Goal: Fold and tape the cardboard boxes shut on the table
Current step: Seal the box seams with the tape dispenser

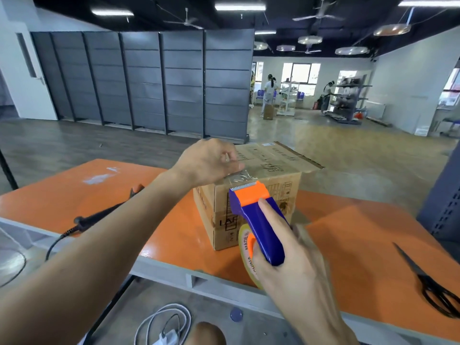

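A brown cardboard box stands on the orange table, its top flaps folded down and one flap edge jutting out to the right. My left hand lies on the box top with fingers loosely curled, pressing the end of a clear tape strip onto the cardboard. My right hand grips a blue and orange tape dispenser with its yellowish roll, held against the box's near face. Its toothed blade sits at the top front edge, where the tape strip runs to it.
Black scissors lie on the table at the right. A black corded tool with an orange tip rests at the left. White cables lie on the floor below. Grey shelving stands behind, and people work far off in the room.
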`<state>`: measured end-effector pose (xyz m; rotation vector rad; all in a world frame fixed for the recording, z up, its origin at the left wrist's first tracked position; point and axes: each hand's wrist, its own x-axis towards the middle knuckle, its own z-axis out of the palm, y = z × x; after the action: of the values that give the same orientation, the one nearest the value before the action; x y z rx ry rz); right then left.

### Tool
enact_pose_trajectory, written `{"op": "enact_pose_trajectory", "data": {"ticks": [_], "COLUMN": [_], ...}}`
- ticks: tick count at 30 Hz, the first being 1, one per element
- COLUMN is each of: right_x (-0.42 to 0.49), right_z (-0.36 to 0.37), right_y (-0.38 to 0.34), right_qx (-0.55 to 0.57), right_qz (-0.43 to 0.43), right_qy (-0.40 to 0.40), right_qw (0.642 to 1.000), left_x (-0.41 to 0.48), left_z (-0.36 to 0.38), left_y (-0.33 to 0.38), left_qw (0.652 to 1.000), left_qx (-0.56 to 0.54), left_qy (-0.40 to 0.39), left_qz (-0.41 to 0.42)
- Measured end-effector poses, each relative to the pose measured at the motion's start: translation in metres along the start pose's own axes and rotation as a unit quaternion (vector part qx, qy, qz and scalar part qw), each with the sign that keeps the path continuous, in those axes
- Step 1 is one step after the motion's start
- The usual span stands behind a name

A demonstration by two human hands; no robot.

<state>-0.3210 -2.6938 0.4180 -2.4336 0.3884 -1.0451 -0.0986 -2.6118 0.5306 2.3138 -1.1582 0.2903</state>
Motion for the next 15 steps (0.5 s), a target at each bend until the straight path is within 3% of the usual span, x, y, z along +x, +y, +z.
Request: {"op": "enact_pose_trajectory", "data": {"ticks": [3, 9, 15], "right_x": [0.0, 0.001, 0.002], "right_z": [0.003, 0.006, 0.011], "right_y": [-0.005, -0.014, -0.023], "right_qx": [-0.01, -0.033, -0.023], "right_qz": [0.0, 0.004, 0.017], "right_qy": [0.006, 0.044, 0.032], "right_qw": [1.0, 0.998, 0.999], "left_x": [0.001, 0.002, 0.007], "left_z": [0.003, -0.008, -0.011], "left_y": [-0.001, -0.006, -0.013], "left_qw": [0.998, 0.997, 0.999], "left_qx": [0.055, -0.009, -0.018], "left_qy": [0.018, 0.035, -0.01], "left_qz": [0.013, 0.068, 0.048]}}
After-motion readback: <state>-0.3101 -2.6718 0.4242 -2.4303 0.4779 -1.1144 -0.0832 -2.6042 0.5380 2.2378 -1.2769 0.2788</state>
